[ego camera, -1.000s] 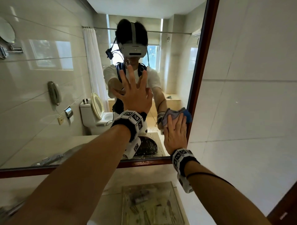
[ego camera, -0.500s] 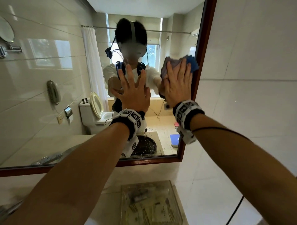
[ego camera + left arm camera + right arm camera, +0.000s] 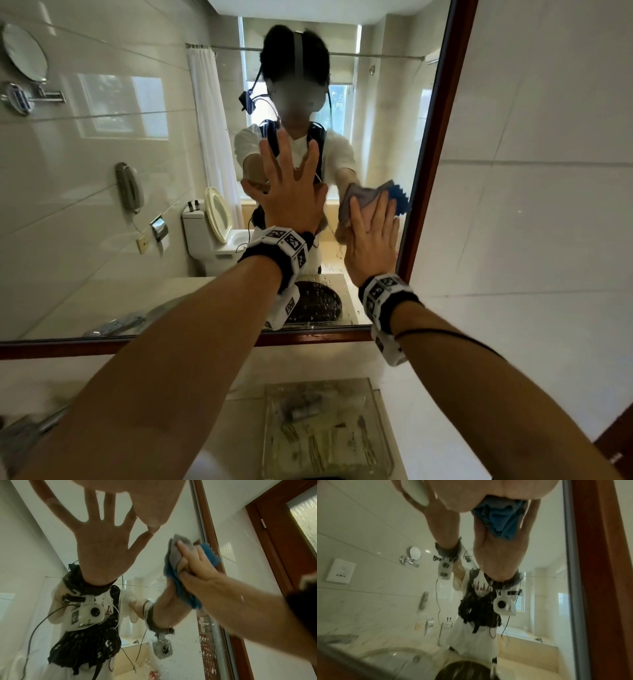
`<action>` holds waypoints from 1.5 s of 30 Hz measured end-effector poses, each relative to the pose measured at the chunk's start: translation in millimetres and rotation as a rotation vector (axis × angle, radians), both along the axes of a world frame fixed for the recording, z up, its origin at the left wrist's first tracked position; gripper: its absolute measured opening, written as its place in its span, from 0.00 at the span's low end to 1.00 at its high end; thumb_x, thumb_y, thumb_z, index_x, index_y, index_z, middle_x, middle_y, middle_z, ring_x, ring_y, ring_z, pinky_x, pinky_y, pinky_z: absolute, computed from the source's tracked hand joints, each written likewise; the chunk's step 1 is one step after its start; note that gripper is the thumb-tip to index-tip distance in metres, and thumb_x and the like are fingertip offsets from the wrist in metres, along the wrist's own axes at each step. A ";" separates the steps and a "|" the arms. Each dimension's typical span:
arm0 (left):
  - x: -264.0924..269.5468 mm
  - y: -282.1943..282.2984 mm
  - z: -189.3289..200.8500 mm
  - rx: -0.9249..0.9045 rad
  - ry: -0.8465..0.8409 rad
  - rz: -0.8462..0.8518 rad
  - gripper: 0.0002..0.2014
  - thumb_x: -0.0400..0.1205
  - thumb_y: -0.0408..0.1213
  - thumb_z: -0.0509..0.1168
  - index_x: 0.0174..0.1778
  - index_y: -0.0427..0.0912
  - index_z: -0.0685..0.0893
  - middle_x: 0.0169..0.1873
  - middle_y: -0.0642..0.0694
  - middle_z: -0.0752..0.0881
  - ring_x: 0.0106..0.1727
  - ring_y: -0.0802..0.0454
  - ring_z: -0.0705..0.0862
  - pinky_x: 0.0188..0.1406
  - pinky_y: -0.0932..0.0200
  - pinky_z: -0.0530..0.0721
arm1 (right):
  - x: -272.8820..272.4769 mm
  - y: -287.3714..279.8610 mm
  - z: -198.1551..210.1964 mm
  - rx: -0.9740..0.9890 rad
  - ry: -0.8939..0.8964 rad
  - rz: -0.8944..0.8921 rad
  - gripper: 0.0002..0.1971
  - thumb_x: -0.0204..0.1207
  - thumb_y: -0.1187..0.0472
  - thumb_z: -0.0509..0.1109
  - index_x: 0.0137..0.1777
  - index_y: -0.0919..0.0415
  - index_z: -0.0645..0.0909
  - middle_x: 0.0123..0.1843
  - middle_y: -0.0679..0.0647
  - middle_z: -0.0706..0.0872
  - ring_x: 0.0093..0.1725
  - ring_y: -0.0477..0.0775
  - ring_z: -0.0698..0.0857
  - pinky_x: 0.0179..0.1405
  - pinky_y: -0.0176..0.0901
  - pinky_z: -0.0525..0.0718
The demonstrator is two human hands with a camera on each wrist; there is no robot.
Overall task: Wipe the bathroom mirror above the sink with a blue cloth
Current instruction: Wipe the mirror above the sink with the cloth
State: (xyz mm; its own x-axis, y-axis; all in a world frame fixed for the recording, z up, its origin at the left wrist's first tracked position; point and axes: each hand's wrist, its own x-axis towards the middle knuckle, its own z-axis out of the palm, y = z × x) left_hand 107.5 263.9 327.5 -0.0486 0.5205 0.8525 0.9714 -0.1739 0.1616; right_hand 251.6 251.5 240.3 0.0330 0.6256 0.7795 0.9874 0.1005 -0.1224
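Blue cloth (image 3: 399, 198) under right hand (image 3: 371, 240), clear tray (image 3: 274, 445) holding packets (image 3: 325, 442)

Both arms are stretched out forward, wrists carrying marker-covered bands. Left hand (image 3: 291, 202) is flat with palm forward and fingers (image 3: 270, 157) spread wide and straight, thumb out to the side. Right hand (image 3: 371, 243) sits lower and to the right, just beside the left, also flat with fingers together and pointing up, palm pressing forward, forearm angled up from lower right.
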 end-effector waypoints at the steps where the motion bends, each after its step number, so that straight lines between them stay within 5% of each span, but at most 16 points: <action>1: -1.0 -0.3 -2.2 -0.009 0.012 -0.004 0.37 0.80 0.60 0.59 0.83 0.62 0.47 0.84 0.39 0.49 0.83 0.33 0.47 0.63 0.13 0.59 | -2.8 -1.2 -13.9 -0.007 0.014 -0.005 0.33 0.80 0.57 0.53 0.86 0.50 0.49 0.85 0.70 0.47 0.84 0.71 0.46 0.83 0.64 0.44; 4: -6.9 -6.3 -18.2 -0.030 0.065 0.000 0.35 0.80 0.60 0.56 0.82 0.63 0.51 0.84 0.39 0.51 0.83 0.32 0.50 0.63 0.13 0.60 | -12.6 -4.4 -42.7 -0.040 0.059 -0.022 0.35 0.79 0.57 0.61 0.85 0.51 0.52 0.85 0.70 0.49 0.84 0.72 0.48 0.82 0.62 0.43; 10: -20.8 -10.2 -36.4 -0.015 0.139 -0.014 0.38 0.76 0.56 0.66 0.81 0.62 0.57 0.83 0.39 0.55 0.82 0.33 0.54 0.62 0.14 0.63 | -16.8 -7.9 -35.8 -0.070 0.058 -0.032 0.31 0.83 0.52 0.51 0.85 0.50 0.50 0.85 0.70 0.49 0.84 0.72 0.48 0.82 0.65 0.46; 20: -54.0 -19.0 -50.6 -0.068 0.050 0.011 0.34 0.78 0.49 0.57 0.82 0.63 0.55 0.83 0.35 0.55 0.82 0.30 0.54 0.61 0.13 0.63 | -32.9 -3.7 63.1 -0.043 -0.027 -0.105 0.31 0.85 0.51 0.51 0.85 0.42 0.43 0.86 0.65 0.41 0.85 0.68 0.41 0.78 0.71 0.38; 22: -61.7 -20.8 -59.6 -0.082 0.070 -0.012 0.33 0.78 0.50 0.54 0.82 0.63 0.56 0.83 0.36 0.55 0.82 0.31 0.53 0.61 0.12 0.62 | -36.8 -4.7 52.1 -0.044 0.000 -0.097 0.32 0.84 0.51 0.53 0.85 0.41 0.44 0.86 0.64 0.41 0.85 0.67 0.41 0.77 0.72 0.39; 27: -64.9 -16.6 -70.5 -0.093 0.105 -0.004 0.47 0.70 0.57 0.72 0.82 0.63 0.53 0.84 0.37 0.53 0.83 0.31 0.51 0.62 0.12 0.59 | -48.2 -5.6 -24.6 -0.065 0.029 -0.079 0.31 0.85 0.51 0.55 0.84 0.40 0.46 0.86 0.64 0.44 0.85 0.66 0.44 0.78 0.72 0.41; 34: -61.8 -14.4 -83.2 -0.095 0.131 0.003 0.45 0.72 0.60 0.67 0.83 0.62 0.52 0.83 0.35 0.51 0.82 0.29 0.49 0.64 0.12 0.54 | -64.6 -31.9 -146.4 -0.294 0.091 -0.112 0.30 0.83 0.45 0.46 0.85 0.48 0.50 0.85 0.68 0.54 0.84 0.69 0.55 0.76 0.74 0.58; 40: -58.7 -15.7 -91.1 -0.087 0.148 0.010 0.42 0.75 0.60 0.63 0.83 0.61 0.50 0.83 0.34 0.50 0.82 0.29 0.48 0.65 0.13 0.53 | -56.8 -30.7 -139.7 -0.314 0.033 -0.116 0.29 0.84 0.45 0.41 0.85 0.46 0.45 0.86 0.66 0.51 0.84 0.69 0.52 0.77 0.73 0.52; 45: -56.7 -16.7 -91.4 -0.092 0.114 -0.014 0.41 0.76 0.61 0.61 0.83 0.61 0.51 0.83 0.34 0.50 0.82 0.28 0.48 0.65 0.13 0.52 | -44.2 -9.8 -67.8 -0.151 0.062 -0.082 0.28 0.87 0.46 0.44 0.84 0.41 0.42 0.86 0.64 0.44 0.85 0.67 0.44 0.79 0.69 0.40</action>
